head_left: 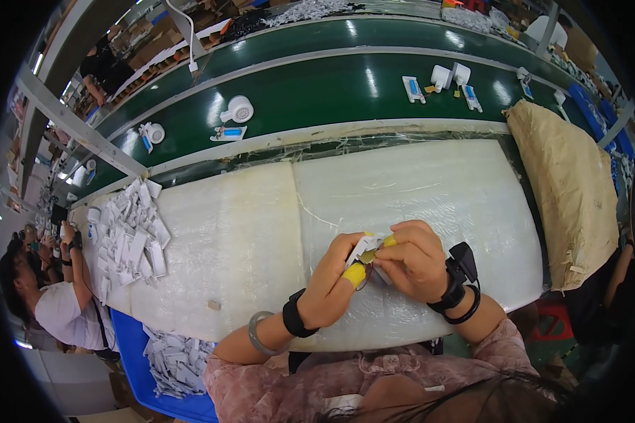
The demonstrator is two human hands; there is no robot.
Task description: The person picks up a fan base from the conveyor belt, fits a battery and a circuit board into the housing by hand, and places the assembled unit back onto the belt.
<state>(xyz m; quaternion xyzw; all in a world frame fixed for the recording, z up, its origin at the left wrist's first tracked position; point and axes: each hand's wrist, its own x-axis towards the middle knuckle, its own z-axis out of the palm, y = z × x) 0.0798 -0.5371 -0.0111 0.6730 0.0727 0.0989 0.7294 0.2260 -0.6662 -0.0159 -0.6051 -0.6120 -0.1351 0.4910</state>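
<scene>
Over the middle of the foam-covered worktable (233, 211), both hands meet on a small white plastic part (364, 247). My left hand (331, 282) is closed around it, with a yellow cover on the thumb tip. My right hand (418, 262) is closed too, its thumb and fingers pinching at a small yellowish piece (368, 257) against the part. A yellow cover also shows on a right fingertip. A thin dark wire curves below the left thumb. The fingers hide much of the part.
A pile of white plastic pieces (130, 236) covers the table's left end; a blue bin (130, 345) below holds more. A green conveyor (296, 99) beyond carries small white fans (240, 109) with blue cells. Brown wrapping (568, 190) lies right. A co-worker (63, 310) sits left.
</scene>
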